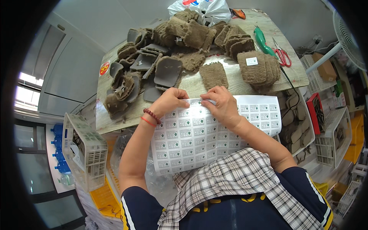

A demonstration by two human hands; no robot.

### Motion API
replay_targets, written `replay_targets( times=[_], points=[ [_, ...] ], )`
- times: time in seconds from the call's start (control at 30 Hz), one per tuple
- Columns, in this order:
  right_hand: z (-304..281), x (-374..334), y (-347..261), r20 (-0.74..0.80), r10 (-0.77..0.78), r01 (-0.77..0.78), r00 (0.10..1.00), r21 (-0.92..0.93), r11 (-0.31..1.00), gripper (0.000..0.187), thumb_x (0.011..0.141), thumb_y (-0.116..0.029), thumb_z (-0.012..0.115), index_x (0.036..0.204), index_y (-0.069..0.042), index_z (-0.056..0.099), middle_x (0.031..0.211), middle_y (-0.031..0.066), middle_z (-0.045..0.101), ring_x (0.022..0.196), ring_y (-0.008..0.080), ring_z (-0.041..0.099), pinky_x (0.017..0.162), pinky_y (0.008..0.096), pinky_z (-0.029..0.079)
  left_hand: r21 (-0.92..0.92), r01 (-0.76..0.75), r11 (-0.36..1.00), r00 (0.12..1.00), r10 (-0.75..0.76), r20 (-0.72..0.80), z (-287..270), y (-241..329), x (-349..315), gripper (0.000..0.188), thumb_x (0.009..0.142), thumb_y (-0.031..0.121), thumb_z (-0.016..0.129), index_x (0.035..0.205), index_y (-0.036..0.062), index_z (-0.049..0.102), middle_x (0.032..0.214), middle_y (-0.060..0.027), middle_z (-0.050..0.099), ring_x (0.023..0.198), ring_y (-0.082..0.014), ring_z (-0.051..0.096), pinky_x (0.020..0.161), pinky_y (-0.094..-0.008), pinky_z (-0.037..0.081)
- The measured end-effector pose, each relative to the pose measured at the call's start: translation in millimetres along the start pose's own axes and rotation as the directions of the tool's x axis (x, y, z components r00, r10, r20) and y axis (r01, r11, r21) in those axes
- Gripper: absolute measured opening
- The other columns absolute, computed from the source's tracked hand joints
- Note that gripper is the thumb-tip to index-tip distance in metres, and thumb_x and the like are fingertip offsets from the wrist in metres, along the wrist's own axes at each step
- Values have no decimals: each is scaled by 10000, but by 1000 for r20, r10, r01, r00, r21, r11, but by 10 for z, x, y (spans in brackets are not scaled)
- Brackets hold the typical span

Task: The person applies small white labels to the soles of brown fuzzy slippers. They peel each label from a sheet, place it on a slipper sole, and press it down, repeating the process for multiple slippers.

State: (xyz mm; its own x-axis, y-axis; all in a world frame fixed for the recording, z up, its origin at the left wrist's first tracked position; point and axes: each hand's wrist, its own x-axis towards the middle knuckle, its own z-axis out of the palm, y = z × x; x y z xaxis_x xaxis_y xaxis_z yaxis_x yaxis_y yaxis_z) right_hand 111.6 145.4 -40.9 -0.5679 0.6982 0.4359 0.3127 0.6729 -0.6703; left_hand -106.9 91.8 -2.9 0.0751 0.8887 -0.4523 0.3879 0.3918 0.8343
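A large white sheet of stickers (184, 142), printed in rows of small labels with green marks, hangs from the table's near edge across my lap. My left hand (169, 101), a beaded bracelet at its wrist, pinches the sheet's top edge. Close beside it, my right hand (222, 105) has thumb and fingers pressed together on the same edge, at a sticker in the top row. Just beyond lies a single brown fuzzy pad (214, 75). To its right is a stack of such pads (253, 71), with a white sticker (252, 61) on the front one.
A heap of brown pads with grey backs (168, 71) covers the table's left and middle. Scissors with red handles (283, 57) and a green corded tool (262, 40) lie at the right. Crates (86, 153) flank the table; a fan (347, 32) stands far right.
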Motion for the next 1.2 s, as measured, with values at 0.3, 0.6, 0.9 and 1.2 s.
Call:
replay_targets(
  times=[0.3,0.6,0.9,1.2],
  points=[
    [89,-91,55,-26,-212,207,977,-125,970,156,763,-126,726,917,-99,720,941,31,636,836,216,591,773,339,471,-51,-51,997,986,42,-160,82,-165,78,115,876,84,635,860,-25,671,739,18,633,647,-46,531,605,-209,438],
    [141,-64,37,-62,-212,197,975,-189,962,227,791,-136,705,1007,-67,700,879,45,596,828,220,570,731,340,451,-64,-79,995,979,66,-191,104,-184,88,121,881,91,633,876,-18,685,747,17,642,649,-40,536,595,-206,435],
    [168,-89,69,-86,-159,149,984,-109,983,151,791,-148,711,933,-96,716,867,26,602,834,213,576,740,339,448,-26,-89,996,975,82,-205,124,-242,127,118,874,82,633,880,-24,684,751,14,645,660,-42,537,602,-210,438],
    [207,13,50,-101,60,-60,993,4,998,71,763,-98,707,792,-88,643,852,41,591,822,241,564,752,356,423,-68,-78,995,982,65,-180,136,-210,156,118,879,84,626,870,-20,681,750,21,637,657,-39,529,602,-201,433]
  ],
)
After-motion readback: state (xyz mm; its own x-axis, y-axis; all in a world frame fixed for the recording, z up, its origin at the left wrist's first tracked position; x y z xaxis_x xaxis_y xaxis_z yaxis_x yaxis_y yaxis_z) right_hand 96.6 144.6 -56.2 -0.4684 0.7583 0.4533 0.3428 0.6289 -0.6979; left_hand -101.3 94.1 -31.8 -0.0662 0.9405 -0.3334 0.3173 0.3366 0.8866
